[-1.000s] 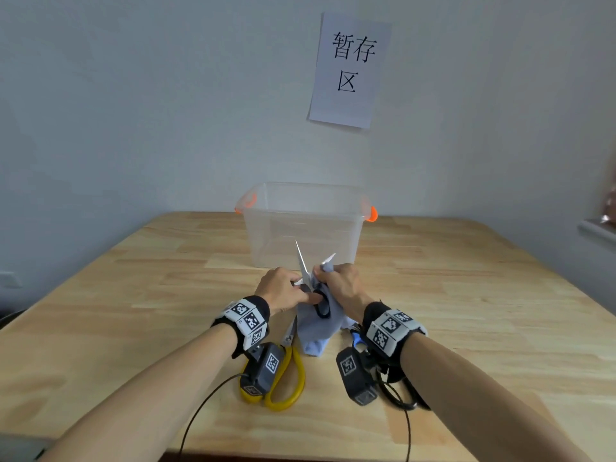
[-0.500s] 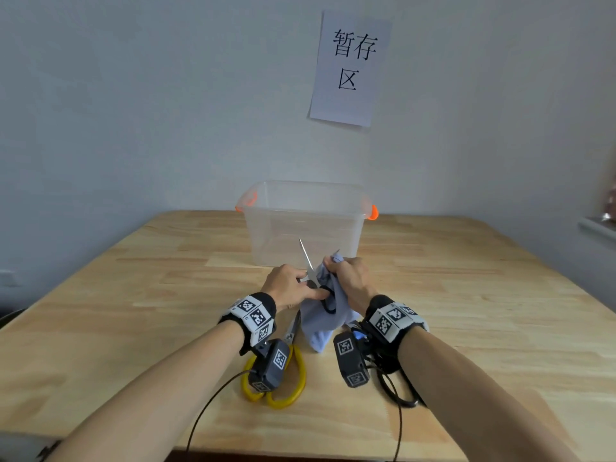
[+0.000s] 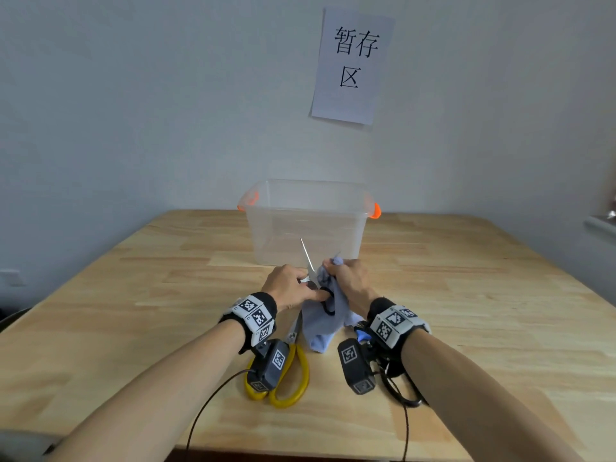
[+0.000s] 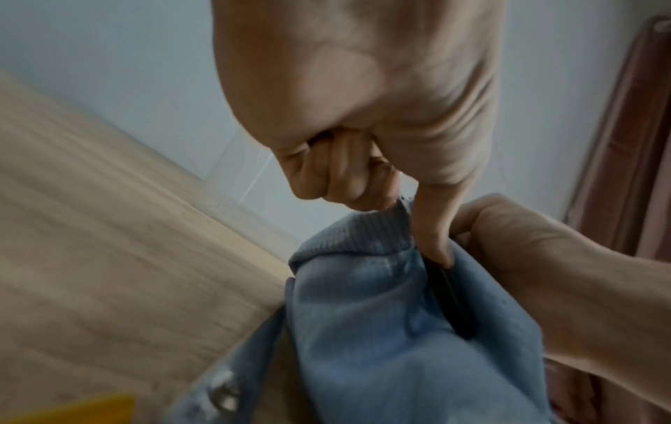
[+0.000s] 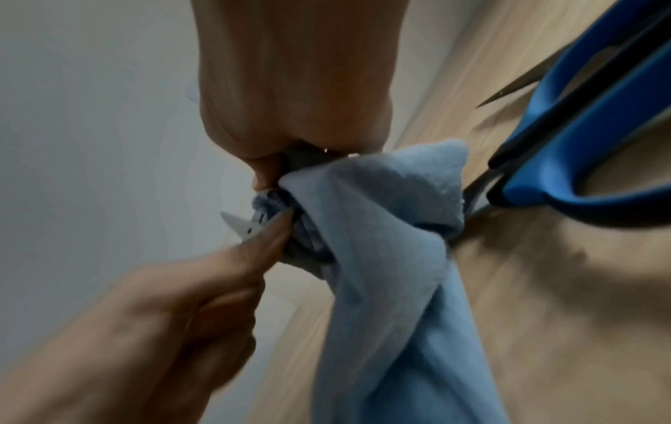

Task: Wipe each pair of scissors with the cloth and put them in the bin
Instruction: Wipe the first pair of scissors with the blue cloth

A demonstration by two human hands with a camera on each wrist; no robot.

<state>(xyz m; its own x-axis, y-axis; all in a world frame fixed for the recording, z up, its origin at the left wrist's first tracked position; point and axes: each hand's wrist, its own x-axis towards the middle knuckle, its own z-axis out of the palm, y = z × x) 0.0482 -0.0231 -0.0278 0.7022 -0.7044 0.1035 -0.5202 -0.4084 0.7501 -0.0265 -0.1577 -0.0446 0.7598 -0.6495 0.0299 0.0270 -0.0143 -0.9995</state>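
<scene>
My left hand (image 3: 293, 288) grips a pair of black-handled scissors (image 3: 308, 261) held above the table, one bare blade pointing up toward the bin. Its thumb (image 4: 432, 229) lies against the black handle (image 4: 454, 304). My right hand (image 3: 346, 278) holds the light blue cloth (image 3: 325, 323) bunched round the other blade; the cloth (image 5: 385, 258) hangs down from that fist. The clear plastic bin (image 3: 306, 225) with orange handles stands just beyond my hands. Yellow-handled scissors (image 3: 290, 378) lie under my left wrist, and blue-handled scissors (image 5: 588, 137) lie under my right wrist.
The wooden table (image 3: 133, 311) stretches left and right of my hands. A paper sign (image 3: 353, 65) hangs on the wall behind the bin. Black cables (image 3: 400, 391) trail from the wrist cameras to the front edge.
The right hand has slid the cloth up along one blade, covering its tip; the two open blades seen a second ago now show as one bare blade. Both hands rose slightly.
</scene>
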